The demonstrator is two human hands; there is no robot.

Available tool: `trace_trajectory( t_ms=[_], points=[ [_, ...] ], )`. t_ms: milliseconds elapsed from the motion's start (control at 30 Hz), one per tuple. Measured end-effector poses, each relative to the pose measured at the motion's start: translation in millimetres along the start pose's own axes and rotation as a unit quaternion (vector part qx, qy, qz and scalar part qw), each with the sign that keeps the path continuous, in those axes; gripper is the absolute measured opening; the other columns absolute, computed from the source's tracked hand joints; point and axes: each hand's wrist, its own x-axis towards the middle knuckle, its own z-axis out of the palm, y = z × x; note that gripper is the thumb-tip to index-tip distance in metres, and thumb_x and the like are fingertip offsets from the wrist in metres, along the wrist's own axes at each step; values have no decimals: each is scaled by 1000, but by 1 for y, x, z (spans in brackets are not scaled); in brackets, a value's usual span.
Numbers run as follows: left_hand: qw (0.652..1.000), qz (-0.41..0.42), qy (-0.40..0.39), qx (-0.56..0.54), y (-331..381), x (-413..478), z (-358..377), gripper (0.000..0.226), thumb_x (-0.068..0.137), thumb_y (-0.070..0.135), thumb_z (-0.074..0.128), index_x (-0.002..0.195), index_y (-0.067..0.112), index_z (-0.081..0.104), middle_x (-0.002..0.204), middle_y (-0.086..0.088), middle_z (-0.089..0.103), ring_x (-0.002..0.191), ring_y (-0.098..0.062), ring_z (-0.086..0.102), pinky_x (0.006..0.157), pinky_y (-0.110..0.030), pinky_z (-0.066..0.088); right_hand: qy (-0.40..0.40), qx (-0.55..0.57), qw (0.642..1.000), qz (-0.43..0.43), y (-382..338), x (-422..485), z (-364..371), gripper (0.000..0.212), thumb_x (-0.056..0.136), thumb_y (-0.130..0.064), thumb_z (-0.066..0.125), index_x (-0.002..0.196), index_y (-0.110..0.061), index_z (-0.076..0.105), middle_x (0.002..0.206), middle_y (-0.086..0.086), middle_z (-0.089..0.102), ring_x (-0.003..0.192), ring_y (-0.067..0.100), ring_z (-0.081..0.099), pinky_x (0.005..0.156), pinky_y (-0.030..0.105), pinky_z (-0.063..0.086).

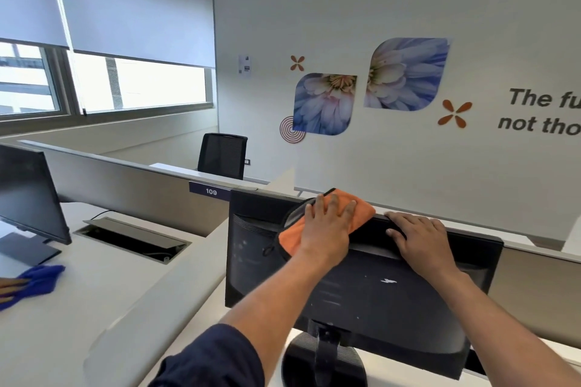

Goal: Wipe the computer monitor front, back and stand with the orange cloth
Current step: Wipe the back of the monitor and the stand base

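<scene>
A black computer monitor (377, 292) stands on the white desk with its back panel turned toward me. Its round black stand (323, 358) is at the bottom of the view. My left hand (327, 229) lies flat, fingers straight, pressing the orange cloth (361, 210) against the upper back of the monitor near its top edge. My right hand (421, 236) rests on the monitor's top edge to the right of the cloth, fingers laid out flat. The screen side is hidden from me.
A second monitor (28, 192) stands at the left. Another person's hand wipes the desk there with a blue cloth (37, 281). An open cable tray (132, 237) is set into the desk. A grey partition labelled 109 (210, 191) runs behind, with a black chair (223, 155) beyond.
</scene>
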Motion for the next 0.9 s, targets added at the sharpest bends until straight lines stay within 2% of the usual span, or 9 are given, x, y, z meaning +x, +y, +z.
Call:
trace_trajectory(
  t_ms=[100, 200, 333, 400, 467, 600, 700, 767, 900],
  points=[
    [999, -33, -4, 11, -31, 3, -11, 79, 88, 17, 51, 154, 26, 8, 160, -14, 12, 145, -40, 7, 117, -56, 13, -18, 1, 1000, -1, -1, 1, -1, 42, 93, -46, 39, 129, -33, 57, 123, -10, 65, 114, 21, 58, 97, 42, 34],
    [996, -93, -5, 11, -74, -1, -20, 83, 86, 18, 55, 154, 27, 9, 160, -13, 13, 146, -39, 10, 117, -57, 15, -8, 3, 1000, 0, 4, -4, -1, 47, 90, -49, 35, 129, -34, 57, 122, -11, 65, 112, 21, 59, 95, 41, 34],
    [985, -172, 1, -29, -123, -22, -18, 93, 85, 13, 53, 154, 25, -7, 160, -16, -9, 145, -46, -3, 117, -61, 10, 21, 3, 1000, -3, 0, -7, 0, 52, 88, -52, 29, 124, -33, 61, 116, -11, 68, 105, 21, 61, 90, 40, 33],
    [979, -195, -16, -57, -128, -31, -13, 96, 87, 12, 51, 151, 19, -20, 156, -20, -25, 143, -49, -14, 116, -60, 4, 28, 4, 1000, -1, -6, -6, 0, 52, 88, -51, 28, 123, -33, 62, 115, -11, 68, 104, 21, 61, 90, 40, 32],
    [977, -199, -20, -74, -118, -34, -9, 97, 89, 12, 51, 149, 12, -25, 151, -26, -33, 140, -51, -21, 117, -60, 1, 31, 4, 1000, 4, -8, -7, 0, 49, 88, -49, 31, 122, -33, 62, 115, -11, 68, 105, 22, 61, 90, 40, 30],
    [991, -120, 17, -60, -61, -35, -1, 96, 84, 7, 48, 149, 8, -23, 149, -30, -32, 139, -50, -24, 116, -60, -2, 27, 7, 999, 18, -5, -10, -1, 46, 88, -46, 38, 124, -32, 61, 118, -10, 67, 108, 23, 60, 91, 41, 29],
    [1000, 17, 25, -1, -6, -39, 11, 96, 82, 5, 45, 151, 12, -20, 151, -25, -32, 139, -42, -30, 116, -57, -9, 26, 2, 1000, 18, -7, -9, -2, 48, 87, -47, 36, 123, -31, 62, 116, -9, 68, 107, 24, 60, 90, 42, 31],
    [994, 96, 29, 50, 18, -41, 21, 87, 87, 7, 40, 152, 15, -17, 152, -21, -32, 140, -37, -32, 116, -55, -13, 23, 3, 1000, 20, -7, -9, -3, 48, 86, -46, 38, 124, -30, 63, 117, -7, 68, 108, 24, 60, 90, 42, 31],
    [983, 150, 45, 96, 13, -35, 23, 75, 93, 11, 32, 154, 23, -11, 154, -13, -30, 144, -30, -26, 118, -50, -11, 9, 8, 1000, 24, 1, -11, -6, 49, 87, -46, 39, 127, -31, 60, 121, -7, 66, 112, 24, 59, 92, 42, 32]
  ],
)
